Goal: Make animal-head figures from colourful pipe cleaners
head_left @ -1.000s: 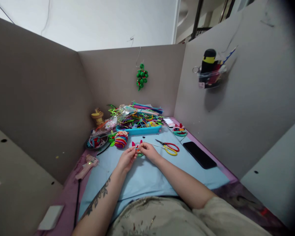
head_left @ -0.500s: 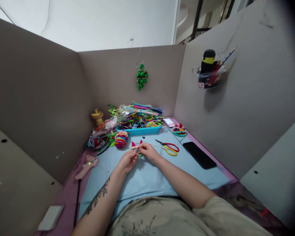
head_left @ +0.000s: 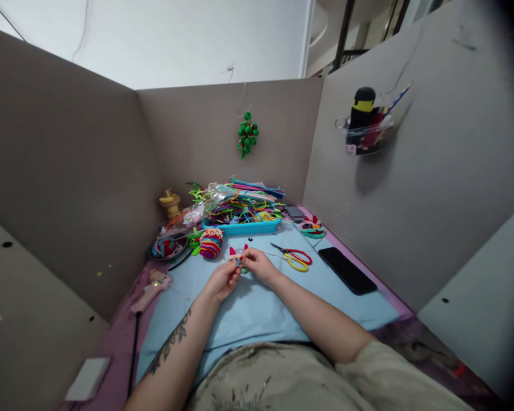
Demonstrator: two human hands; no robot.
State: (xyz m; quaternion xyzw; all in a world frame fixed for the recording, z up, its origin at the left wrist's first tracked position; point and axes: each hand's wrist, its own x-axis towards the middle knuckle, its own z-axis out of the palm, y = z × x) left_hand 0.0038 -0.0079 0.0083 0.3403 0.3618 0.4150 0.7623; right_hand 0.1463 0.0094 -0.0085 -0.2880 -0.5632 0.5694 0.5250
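Over the middle of the blue cloth point(head_left: 274, 314), both hands pinch one small fuzzy pipe-cleaner craft piece point(head_left: 232, 252). Two pink ear-like points rise from its top; a pale blue-green part shows lower down. My left hand point(head_left: 223, 281) grips it from the left with fingers curled in. From the right, my right hand point(head_left: 260, 265) closes thumb and fingers on it near the top. The fingers cover most of the piece, so its full shape is hidden. Red-and-yellow-handled scissors point(head_left: 297, 260) lie half open just right of my right hand.
A blue tray point(head_left: 248, 228) heaped with coloured pipe cleaners stands at the back. Left of it are a striped fuzzy ball point(head_left: 211, 244), a dark bowl point(head_left: 173, 255) and a pink glue gun point(head_left: 151, 295) with a cord. A black phone point(head_left: 346, 270) lies right. Grey partitions point(head_left: 231, 120) enclose the table.
The pixelated patch at the back right has turned from bright to dark. Both hands keep nearly the same place and grip on the craft piece.
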